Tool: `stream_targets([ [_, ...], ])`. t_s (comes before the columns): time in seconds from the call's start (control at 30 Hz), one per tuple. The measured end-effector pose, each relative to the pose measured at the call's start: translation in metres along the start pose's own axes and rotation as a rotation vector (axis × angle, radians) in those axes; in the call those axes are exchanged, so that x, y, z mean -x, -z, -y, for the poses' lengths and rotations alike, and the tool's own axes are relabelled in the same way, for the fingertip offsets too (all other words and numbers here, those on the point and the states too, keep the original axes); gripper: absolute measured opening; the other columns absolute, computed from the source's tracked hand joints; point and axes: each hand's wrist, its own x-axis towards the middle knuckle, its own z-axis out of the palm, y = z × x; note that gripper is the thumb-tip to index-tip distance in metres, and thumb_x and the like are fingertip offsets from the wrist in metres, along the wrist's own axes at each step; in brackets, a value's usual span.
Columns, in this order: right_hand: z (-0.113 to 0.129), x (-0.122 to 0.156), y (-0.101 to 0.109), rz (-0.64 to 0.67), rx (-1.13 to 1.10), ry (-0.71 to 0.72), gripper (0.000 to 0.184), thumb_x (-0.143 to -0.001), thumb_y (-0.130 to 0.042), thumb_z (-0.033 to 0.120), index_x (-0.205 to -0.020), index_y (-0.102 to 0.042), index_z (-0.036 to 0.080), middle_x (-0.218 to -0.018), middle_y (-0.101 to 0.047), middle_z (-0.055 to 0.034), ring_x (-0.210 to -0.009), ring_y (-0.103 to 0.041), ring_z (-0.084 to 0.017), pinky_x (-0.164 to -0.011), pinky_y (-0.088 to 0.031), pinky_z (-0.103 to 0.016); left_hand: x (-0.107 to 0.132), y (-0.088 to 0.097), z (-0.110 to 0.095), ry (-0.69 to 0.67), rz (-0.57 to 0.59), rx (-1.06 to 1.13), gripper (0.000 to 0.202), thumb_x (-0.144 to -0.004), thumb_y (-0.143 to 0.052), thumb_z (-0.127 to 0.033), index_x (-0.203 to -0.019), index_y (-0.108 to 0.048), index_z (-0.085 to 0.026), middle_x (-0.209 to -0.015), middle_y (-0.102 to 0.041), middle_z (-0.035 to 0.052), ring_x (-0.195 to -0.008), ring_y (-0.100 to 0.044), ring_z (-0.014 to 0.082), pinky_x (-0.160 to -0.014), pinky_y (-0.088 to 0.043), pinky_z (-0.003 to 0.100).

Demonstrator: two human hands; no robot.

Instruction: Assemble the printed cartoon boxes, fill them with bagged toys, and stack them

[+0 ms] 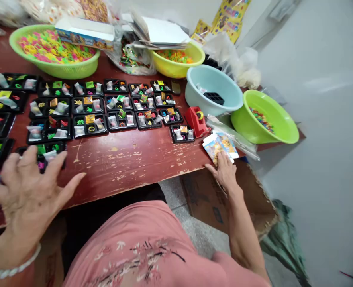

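Note:
My left hand (pixel 30 187) has its fingers spread over a black compartment tray (pixel 61 157) at the table's near left; whether the fingertips touch the tray I cannot tell. Small wrapped packets and bright plastic bits lie in its compartments. At the right, my right hand (pixel 224 170) rests with stretched fingers on printed card boxes (pixel 214 148), which look flat, by the table edge. Several more filled black trays (pixel 89 122) stand in rows across the table. One small tray (pixel 182 134) sits apart, beside a red tape dispenser (pixel 197 121).
Along the back stand a green basin (pixel 57 71) of colourful plastic pieces, a yellow basin (pixel 176 71), a light blue basin (pixel 214 85) and a lime basin (pixel 272 119). Clear plastic bags (pixel 234 139) lie near the boxes. Below the edge is an open cardboard carton (pixel 254 199).

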Motion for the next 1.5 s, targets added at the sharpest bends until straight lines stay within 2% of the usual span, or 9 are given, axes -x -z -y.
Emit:
stream_targets([
  [0.2, -0.001, 0.048, -0.016, -0.205, 0.006, 0.273, 0.056, -0.096, -0.056, 0.024, -0.151, -0.06, 0.012, -0.155, -0.061, -0.0214, -0.14, -0.061, -0.035, -0.112, -0.053, -0.051, 0.008, -0.041, -0.028, -0.193, 0.046, -0.029, 0.055, -0.087, -0.081, -0.046, -0.14, -0.069, -0.035, -0.16, -0.059, 0.0109, -0.139, -0.06, 0.0494, -0.113, -0.045, 0.072],
  [0.33, 0.037, 0.073, 0.001, -0.575, -0.083, 0.336, 0.06, -0.095, -0.05, 0.007, -0.153, -0.06, 0.014, -0.134, -0.076, -0.0177, -0.114, -0.075, -0.03, -0.098, -0.06, -0.043, 0.027, -0.065, -0.064, -0.158, 0.449, 0.44, 0.042, -0.099, -0.07, -0.043, -0.139, -0.067, -0.03, -0.146, -0.069, 0.0108, -0.128, -0.07, 0.032, -0.108, -0.057, 0.05],
  [0.43, 0.112, 0.095, 0.022, -0.657, -0.304, 0.548, 0.071, -0.096, -0.051, 0.006, -0.166, -0.045, 0.021, -0.138, -0.074, -0.0151, -0.122, -0.073, -0.029, -0.102, -0.059, -0.043, 0.036, -0.086, -0.098, -0.005, 0.864, 0.919, 0.085, -0.089, -0.079, -0.057, -0.161, -0.044, -0.029, -0.159, -0.057, 0.017, -0.138, -0.064, 0.0356, -0.106, -0.06, 0.05],
  [0.57, 0.22, 0.118, 0.039, -0.449, -0.642, 0.972, 0.075, -0.101, -0.056, 0.024, -0.17, -0.03, 0.011, -0.147, -0.067, -0.0216, -0.139, -0.063, -0.031, -0.111, -0.056, -0.046, 0.031, -0.105, -0.114, 0.124, 0.859, 1.24, 0.099, -0.078, -0.085, -0.064, -0.16, -0.048, -0.023, -0.164, -0.051, 0.0162, -0.156, -0.043, 0.0408, -0.131, -0.035, 0.058],
  [0.7, 0.268, 0.107, 0.051, -0.319, -0.884, 1.114, 0.089, -0.097, -0.066, 0.063, -0.165, -0.032, 0.015, -0.153, -0.06, -0.0226, -0.142, -0.059, -0.031, -0.114, -0.053, -0.048, 0.023, -0.095, -0.081, 0.251, 0.747, 1.485, 0.075, -0.082, -0.077, -0.063, -0.144, -0.065, -0.022, -0.139, -0.071, 0.0128, -0.146, -0.055, 0.0387, -0.13, -0.037, 0.056],
  [0.83, 0.272, 0.071, 0.068, -0.303, -0.91, 0.991, 0.068, -0.093, -0.071, 0.065, -0.144, -0.056, 0.022, -0.136, -0.068, -0.0152, -0.123, -0.063, -0.03, -0.105, -0.052, -0.049, 0.017, -0.075, -0.042, 0.254, 1.037, 1.432, 0.061, -0.069, -0.086, -0.051, -0.12, -0.078, -0.018, -0.117, -0.079, 0.0109, -0.123, -0.068, 0.0389, -0.11, -0.056, 0.048],
  [0.97, 0.272, 0.05, 0.082, -0.084, -0.9, 1.06, 0.043, -0.095, -0.071, 0.065, -0.104, -0.066, 0.023, -0.104, -0.072, -0.006, -0.094, -0.062, -0.023, -0.089, -0.047, -0.042, 0.014, -0.067, -0.041, 0.285, 1.239, 1.41, 0.058, -0.063, -0.088, -0.038, -0.117, -0.078, -0.018, -0.113, -0.079, 0.0099, -0.104, -0.072, 0.0301, -0.095, -0.059, 0.038],
  [1.27, 0.271, 0.038, 0.092, 0.235, -0.865, 1.088, 0.033, -0.106, -0.057, 0.05, -0.091, -0.054, 0.022, -0.093, -0.07, -0.002, -0.087, -0.061, -0.019, -0.091, -0.038, -0.038, 0.0, -0.062, -0.07, 0.446, 1.072, 1.618, 0.056, -0.063, -0.091, -0.025, -0.116, -0.074, -0.019, -0.11, -0.076, 0.0077, -0.101, -0.071, 0.0223, -0.094, -0.055, 0.032],
  [1.5, 0.277, 0.024, 0.11, 0.521, -0.746, 1.204, 0.032, -0.105, -0.059, 0.052, -0.103, -0.073, 0.024, -0.102, -0.077, -0.0071, -0.092, -0.07, -0.024, -0.085, -0.052, -0.037, -0.005, -0.058, -0.062, 0.419, 1.15, 1.48, 0.069, -0.063, -0.093, -0.033, -0.126, -0.07, -0.019, -0.108, -0.072, 0.0069, -0.1, -0.07, 0.0243, -0.098, -0.055, 0.04],
])
